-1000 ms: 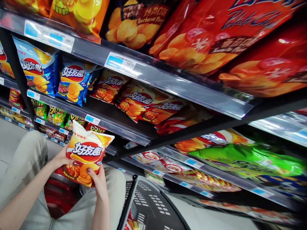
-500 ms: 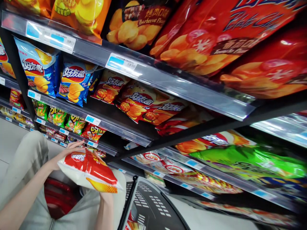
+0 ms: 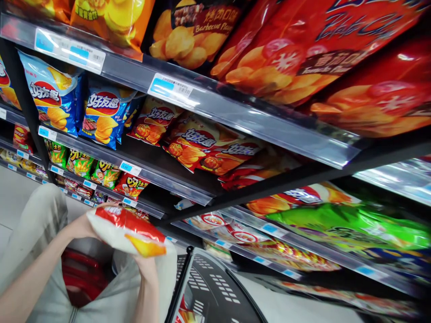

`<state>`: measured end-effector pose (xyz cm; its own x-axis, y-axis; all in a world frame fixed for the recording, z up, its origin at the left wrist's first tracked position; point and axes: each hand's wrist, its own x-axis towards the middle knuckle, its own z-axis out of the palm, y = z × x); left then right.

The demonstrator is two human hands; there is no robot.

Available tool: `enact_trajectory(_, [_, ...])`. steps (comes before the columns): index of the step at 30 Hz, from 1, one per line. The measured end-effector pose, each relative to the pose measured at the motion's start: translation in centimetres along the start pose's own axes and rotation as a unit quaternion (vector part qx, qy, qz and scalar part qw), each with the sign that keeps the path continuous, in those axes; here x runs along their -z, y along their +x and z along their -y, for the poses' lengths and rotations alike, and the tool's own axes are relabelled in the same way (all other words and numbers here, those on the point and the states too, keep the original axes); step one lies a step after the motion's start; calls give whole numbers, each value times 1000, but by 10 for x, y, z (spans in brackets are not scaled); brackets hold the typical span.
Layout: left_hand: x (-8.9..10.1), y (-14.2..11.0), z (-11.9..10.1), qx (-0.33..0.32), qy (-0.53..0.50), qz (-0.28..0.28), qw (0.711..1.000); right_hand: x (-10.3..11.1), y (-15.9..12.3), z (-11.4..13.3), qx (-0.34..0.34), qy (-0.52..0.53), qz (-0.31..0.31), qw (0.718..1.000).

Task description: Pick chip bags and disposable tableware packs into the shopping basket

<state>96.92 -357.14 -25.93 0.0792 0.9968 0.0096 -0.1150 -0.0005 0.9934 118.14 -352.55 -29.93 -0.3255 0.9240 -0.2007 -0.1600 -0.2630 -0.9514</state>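
Observation:
Both my hands hold a red and white chip bag (image 3: 134, 229) in front of my knees, with a yellow patch near its lower right corner. My left hand (image 3: 84, 224) grips the bag's left end, its fingers mostly hidden behind it. My right hand (image 3: 146, 262) is under the right end, fingers covered by the bag. The bag is tilted, so mainly its edge and part of its red face show. Just beyond it, small red snack bags (image 3: 131, 185) stand on a low shelf.
A black shopping basket (image 3: 218, 282) stands to my right with a red and yellow packet inside. Shelves of chip bags rise ahead, with blue bags (image 3: 103, 114) at left and a green bag (image 3: 350, 226) at right. A dark red object (image 3: 84, 273) lies between my legs.
The chip bag has tipped, its printed face turning away from me, and its right end has risen a little. My left fingers, visible above the bag before, are now mostly behind it.

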Motion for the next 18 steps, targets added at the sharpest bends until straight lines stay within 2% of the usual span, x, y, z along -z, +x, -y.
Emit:
enact_trajectory(4, [0,3,17,89,-59,-20,994,0,-1,-3,5,-18,27,999])
enact_trajectory(9, [-3,6,16,114,-152,-22,982,-5,0,-5,-32,-1,37,999])
enact_trajectory(15, [-4,7,18,193,-168,-79,963,-12,3,-10,-86,24,15,996])
enact_trajectory(18, [-4,7,22,206,-157,-102,960,-14,3,-10,-102,37,16,994])
